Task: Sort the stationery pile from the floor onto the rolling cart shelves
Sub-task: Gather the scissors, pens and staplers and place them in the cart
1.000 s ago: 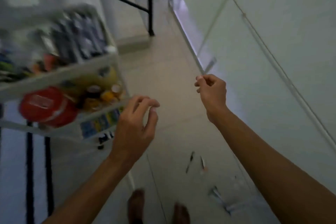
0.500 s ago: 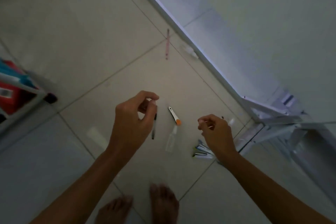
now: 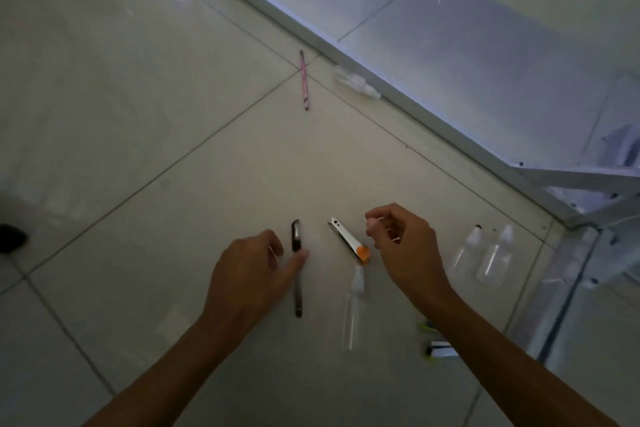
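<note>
I am looking down at the tiled floor. A black pen (image 3: 297, 288) lies lengthwise in front of me. My left hand (image 3: 254, 274) hovers over it with loosely bent fingers, the thumb tip lying against the pen's upper half. To its right lies a silver cutter with an orange end (image 3: 344, 238). My right hand (image 3: 403, 246) is just right of the cutter, fingers curled, thumb and forefinger tips together, and nothing shows plainly between them. A clear small bottle (image 3: 352, 312) lies below the cutter. The cart's shelves are out of view.
A pink pencil (image 3: 304, 80) and a clear bottle (image 3: 356, 81) lie farther off by the glass wall's frame (image 3: 450, 121). Two clear bottles (image 3: 481, 255) lie at right. Markers (image 3: 438, 350) show under my right forearm. A dark cart wheel (image 3: 10, 237) is at the left edge.
My view has swung from the cart down to the floor. Both hands have come down toward the pen and the cutter, and the left thumb now reaches the pen.
</note>
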